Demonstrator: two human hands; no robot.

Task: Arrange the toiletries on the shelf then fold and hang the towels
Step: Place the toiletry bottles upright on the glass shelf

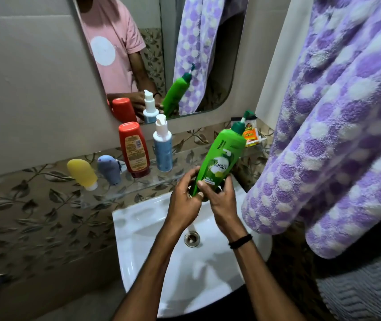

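Left hand (184,201) and right hand (222,205) both grip green pump bottle (219,158) at its base, fingers curled round it. Bottle tilts up-right from the fingers (shelf (115,191) just beyond them, sink (127,218) below).

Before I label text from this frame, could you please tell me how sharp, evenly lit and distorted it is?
Head view: soft overall; the large brand word on the green bottle reads, but the label on the red bottle is too blurred. Head view: dim, flat light, with a soft sheen on the white sink. Head view: wide-angle bending curves the edges of the mirror.
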